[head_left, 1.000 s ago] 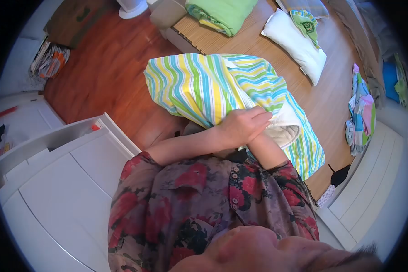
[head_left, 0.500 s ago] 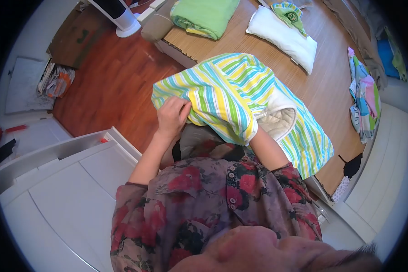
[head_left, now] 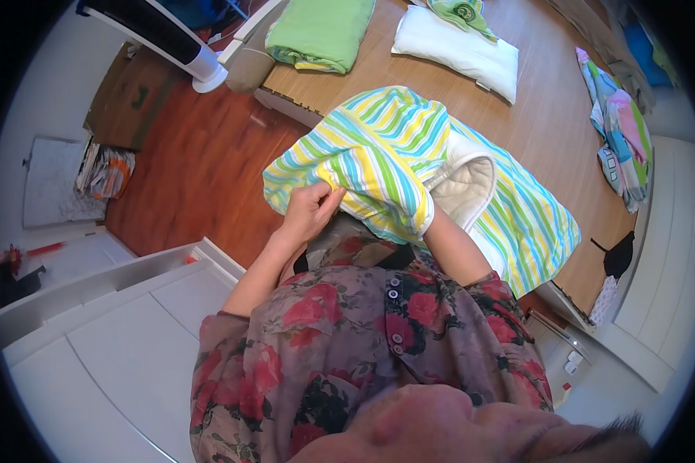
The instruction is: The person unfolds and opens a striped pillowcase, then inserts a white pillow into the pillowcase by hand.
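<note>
A padded garment [head_left: 517, 208] with yellow, green, blue and white stripes and a cream quilted lining [head_left: 465, 187] spreads across my lap and the near edge of the wooden platform. Its exact kind is unclear. My left hand [head_left: 313, 210] is closed, pinching the striped cloth near its left end between thumb and fingers. From the right, my right forearm [head_left: 457, 247] goes into an opening of the garment beside the lining. The cloth covers my right hand, so its fingers are hidden.
On the wooden platform [head_left: 544, 116] lie a folded green blanket [head_left: 320, 35], a white pillow [head_left: 459, 54], a green-and-striped cloth piece [head_left: 465, 14] and a multicoloured cloth [head_left: 622, 131]. A tower fan [head_left: 197, 65] and a cardboard box [head_left: 131, 100] stand at left. White furniture [head_left: 123, 347] is close by.
The camera view has shifted a little. My left hand has moved slightly right along the striped cloth, still pinching it, and its left part looks more bunched. My right arm stays inside the garment.
</note>
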Demonstrator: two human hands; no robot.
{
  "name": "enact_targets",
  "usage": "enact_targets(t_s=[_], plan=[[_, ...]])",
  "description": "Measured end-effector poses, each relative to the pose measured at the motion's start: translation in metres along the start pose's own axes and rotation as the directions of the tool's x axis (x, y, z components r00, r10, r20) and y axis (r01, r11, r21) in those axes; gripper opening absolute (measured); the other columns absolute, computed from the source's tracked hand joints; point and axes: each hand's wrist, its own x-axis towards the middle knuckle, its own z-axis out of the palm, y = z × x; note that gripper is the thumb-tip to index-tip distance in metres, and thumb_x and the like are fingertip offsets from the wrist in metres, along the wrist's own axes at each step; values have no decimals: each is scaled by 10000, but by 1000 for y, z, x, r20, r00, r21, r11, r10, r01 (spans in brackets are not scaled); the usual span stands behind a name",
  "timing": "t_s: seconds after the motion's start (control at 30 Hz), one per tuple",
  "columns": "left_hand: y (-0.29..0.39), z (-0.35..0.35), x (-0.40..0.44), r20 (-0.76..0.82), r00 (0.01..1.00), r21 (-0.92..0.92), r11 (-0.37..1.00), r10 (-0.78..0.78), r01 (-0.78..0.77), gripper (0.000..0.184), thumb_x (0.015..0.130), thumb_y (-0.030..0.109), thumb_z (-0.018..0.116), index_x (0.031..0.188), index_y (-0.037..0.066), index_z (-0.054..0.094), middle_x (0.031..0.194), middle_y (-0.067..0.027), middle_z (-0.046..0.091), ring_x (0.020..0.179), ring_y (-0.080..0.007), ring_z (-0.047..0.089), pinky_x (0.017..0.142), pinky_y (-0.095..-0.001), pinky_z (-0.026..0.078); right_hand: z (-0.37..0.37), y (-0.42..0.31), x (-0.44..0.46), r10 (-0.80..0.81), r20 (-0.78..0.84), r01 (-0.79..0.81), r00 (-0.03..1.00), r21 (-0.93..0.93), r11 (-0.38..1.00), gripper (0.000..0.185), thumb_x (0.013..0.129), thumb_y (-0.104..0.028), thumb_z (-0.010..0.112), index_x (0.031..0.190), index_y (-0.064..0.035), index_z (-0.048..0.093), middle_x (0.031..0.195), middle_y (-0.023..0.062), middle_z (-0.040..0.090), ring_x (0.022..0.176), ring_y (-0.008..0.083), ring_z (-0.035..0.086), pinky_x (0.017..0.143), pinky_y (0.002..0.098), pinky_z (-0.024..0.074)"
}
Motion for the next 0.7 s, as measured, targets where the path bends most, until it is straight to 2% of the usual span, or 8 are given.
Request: enact_targets(t_s=[0.1,0.17,0.23,0.37,0.47,0.63,0.67,0.7], plan=[[38,-5,-9,181,965,-387,888,-189,246,287,870,129,609,624,0,535,498,-45,529,429,-101,486,424,-259,369,10,12,-15,121,-153,-33,981,481,876,555,808,-114,646,1314,-32,433,1235,108,529,1113,195,492,984,303,375],[52,-5,-16,258,958,-358,909,-124,214,279,883,118,590,629,10,546,503,-14,538,439,-70,481,426,-236,374,6,11,-15,125,-162,-45,979,425,904,572,814,-115,641,1332,-38,410,1290,109,486,1171,218,456,1029,316,330],[74,-4,-17,372,906,-445,895,199,-14,259,877,118,593,646,10,553,504,-45,541,433,-95,496,431,-254,385,5,9,-17,108,-156,-31,982,432,902,575,816,-114,639,1335,-39,405,1300,109,476,1179,218,449,1033,317,324],[77,13,-10,415,802,-538,827,429,-164,219,859,124,609,676,11,564,550,-88,562,461,-177,540,462,-286,413,-1,5,-14,61,-165,15,984,426,905,580,818,-112,636,1341,-40,396,1319,108,457,1194,217,434,1040,317,313],[75,18,-5,395,836,-347,904,382,-249,132,822,129,635,746,26,604,667,-125,584,578,-306,558,528,-319,442,1,4,-17,47,-147,21,988,433,901,584,820,-111,634,1346,-41,390,1333,108,443,1206,217,423,1046,318,305],[62,-29,8,-198,974,-66,990,109,-124,135,788,145,667,861,32,652,806,-95,648,715,-223,621,637,-358,475,13,1,-21,20,-138,47,990,462,885,590,823,-108,630,1354,-43,379,1357,108,418,1226,215,405,1056,318,291],[69,-32,15,-199,974,-64,990,109,-123,135,788,145,667,861,32,652,806,-95,648,715,-223,621,637,-358,475,15,0,-21,10,-131,53,991,468,882,592,824,-108,629,1355,-44,377,1362,108,414,1230,215,402,1058,318,288],[79,-34,27,-220,908,288,913,357,-289,193,778,176,677,914,42,647,918,-103,636,835,-236,605,732,-394,459,17,-1,-22,2,-123,57,992,475,878,593,825,-108,628,1357,-44,374,1366,108,409,1233,215,398,1060,319,285]])
